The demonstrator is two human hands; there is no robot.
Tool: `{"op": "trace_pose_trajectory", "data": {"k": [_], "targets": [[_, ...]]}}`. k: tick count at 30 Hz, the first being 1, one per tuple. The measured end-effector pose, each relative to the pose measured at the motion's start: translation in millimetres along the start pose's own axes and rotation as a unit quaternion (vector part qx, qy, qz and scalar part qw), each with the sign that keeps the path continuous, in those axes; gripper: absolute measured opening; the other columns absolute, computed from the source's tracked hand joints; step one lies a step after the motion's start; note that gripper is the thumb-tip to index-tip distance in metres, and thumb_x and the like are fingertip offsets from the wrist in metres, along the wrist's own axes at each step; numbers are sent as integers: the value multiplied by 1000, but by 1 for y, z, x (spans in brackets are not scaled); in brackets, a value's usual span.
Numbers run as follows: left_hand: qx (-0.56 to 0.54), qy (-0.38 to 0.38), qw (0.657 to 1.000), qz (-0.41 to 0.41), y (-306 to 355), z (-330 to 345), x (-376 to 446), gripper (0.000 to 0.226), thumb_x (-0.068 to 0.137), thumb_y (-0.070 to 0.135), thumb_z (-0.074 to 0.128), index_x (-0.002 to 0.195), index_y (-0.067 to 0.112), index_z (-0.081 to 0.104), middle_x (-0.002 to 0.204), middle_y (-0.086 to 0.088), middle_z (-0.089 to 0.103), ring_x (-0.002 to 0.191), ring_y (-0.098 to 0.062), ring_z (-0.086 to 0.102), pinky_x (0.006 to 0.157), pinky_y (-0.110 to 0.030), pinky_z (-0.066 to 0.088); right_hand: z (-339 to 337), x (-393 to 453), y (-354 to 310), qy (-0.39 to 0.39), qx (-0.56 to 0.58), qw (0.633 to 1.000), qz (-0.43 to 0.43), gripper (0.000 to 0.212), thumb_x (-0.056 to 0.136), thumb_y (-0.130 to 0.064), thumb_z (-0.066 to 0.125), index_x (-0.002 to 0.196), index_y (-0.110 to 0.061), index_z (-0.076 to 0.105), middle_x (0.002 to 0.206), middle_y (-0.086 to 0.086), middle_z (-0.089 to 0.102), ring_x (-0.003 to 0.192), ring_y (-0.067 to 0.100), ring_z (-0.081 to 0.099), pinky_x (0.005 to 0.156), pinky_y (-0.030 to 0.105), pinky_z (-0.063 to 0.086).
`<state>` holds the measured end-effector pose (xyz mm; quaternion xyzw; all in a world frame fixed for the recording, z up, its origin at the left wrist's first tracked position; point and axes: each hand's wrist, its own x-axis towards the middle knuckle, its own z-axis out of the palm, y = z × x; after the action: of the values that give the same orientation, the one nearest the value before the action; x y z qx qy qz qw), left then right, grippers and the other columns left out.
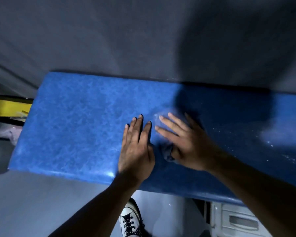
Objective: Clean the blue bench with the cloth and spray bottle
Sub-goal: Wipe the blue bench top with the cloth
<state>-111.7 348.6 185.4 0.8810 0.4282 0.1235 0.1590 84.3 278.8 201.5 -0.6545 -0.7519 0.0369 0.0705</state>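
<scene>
The blue bench runs across the middle of the view, its padded top mottled and shiny. My left hand lies flat on it, palm down, fingers together, holding nothing. Just to its right, my right hand presses flat on a bluish cloth; a dark fold of the cloth shows under the palm and a blurred pale part under the fingertips. White droplets or specks dot the shadowed right end of the bench. No spray bottle is in view.
A grey wall stands behind the bench. At the left edge are a yellow and black frame and a pinkish rag. Below the bench I see my white laced shoe on the grey floor and a white plastic crate.
</scene>
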Motion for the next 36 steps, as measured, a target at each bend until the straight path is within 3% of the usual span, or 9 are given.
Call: {"op": "trace_pose_trajectory", "data": {"k": [6, 9, 12, 15, 19, 25, 28, 32, 36], "targets": [[-2, -4, 1000, -13, 3, 0, 0, 64, 90, 12, 34, 152, 8, 48, 169, -17, 32, 160, -33, 24, 132, -49, 14, 4, 45, 29, -4, -29, 994, 101, 70, 77, -31, 47, 146, -25, 55, 160, 3, 44, 148, 28, 40, 117, 57, 29], [1, -4, 1000, -20, 4, -1, 1, 63, 90, 14, 35, 151, 8, 48, 168, -17, 33, 159, -32, 24, 133, -43, 8, 6, 57, 28, 0, -22, 980, 199, 71, 79, -35, 39, 147, -18, 53, 158, 10, 46, 146, 35, 41, 117, 62, 30], [-1, -8, 1000, -28, 5, -3, 2, 63, 89, 16, 37, 151, 8, 48, 168, -17, 33, 159, -33, 24, 132, -39, 4, 6, 66, 22, -4, 19, 949, 316, 78, 79, -40, 32, 152, -18, 43, 163, 13, 36, 152, 36, 29, 121, 63, 17], [-6, -16, 999, -34, 5, -4, 2, 64, 89, 18, 37, 151, 8, 48, 168, -17, 33, 159, -32, 24, 132, -39, 5, 2, 54, 9, -9, 31, 932, 361, 80, 79, -42, 31, 155, -19, 38, 166, 13, 31, 155, 34, 22, 123, 60, 11], [-2, -27, 999, -32, 5, -6, 2, 66, 88, 22, 36, 152, 8, 46, 168, -18, 32, 159, -33, 24, 132, -40, 3, -4, -4, -19, 16, 29, 934, 356, 77, 77, -39, 48, 152, -21, 45, 163, 8, 38, 153, 31, 29, 123, 59, 19], [12, -20, 999, -41, 17, -4, 1, 68, 88, 25, 36, 152, 4, 47, 167, -22, 33, 157, -38, 27, 130, -46, 10, -9, -108, -35, -19, 11, 967, 255, 75, 72, -36, 60, 146, -24, 55, 165, 0, 35, 155, 26, 27, 121, 62, 22], [4, -32, 998, -54, 37, 4, -1, 68, 89, 27, 36, 153, 6, 45, 168, -22, 30, 159, -37, 23, 131, -49, 10, -14, -140, -23, -32, 0, 980, 195, 82, 68, -32, 59, 149, -24, 51, 167, -4, 31, 156, 24, 24, 119, 63, 25], [38, -53, 998, 3, 94, 29, -9, 58, 96, 25, 40, 151, 10, 49, 168, -21, 33, 158, -38, 28, 127, -59, 23, -20, -173, -5, -69, -31, 987, 140, 94, 57, -32, 65, 150, -23, 50, 166, -4, 33, 155, 25, 27, 116, 65, 28], [68, -59, 996, -11, 131, 44, -12, 62, 95, 28, 39, 155, 13, 45, 170, -21, 28, 160, -35, 23, 128, -59, 21, -24, -179, 4, -69, -55, 991, 100, 87, 63, -35, 60, 149, -22, 52, 164, -2, 37, 154, 24, 28, 119, 61, 24]]}}
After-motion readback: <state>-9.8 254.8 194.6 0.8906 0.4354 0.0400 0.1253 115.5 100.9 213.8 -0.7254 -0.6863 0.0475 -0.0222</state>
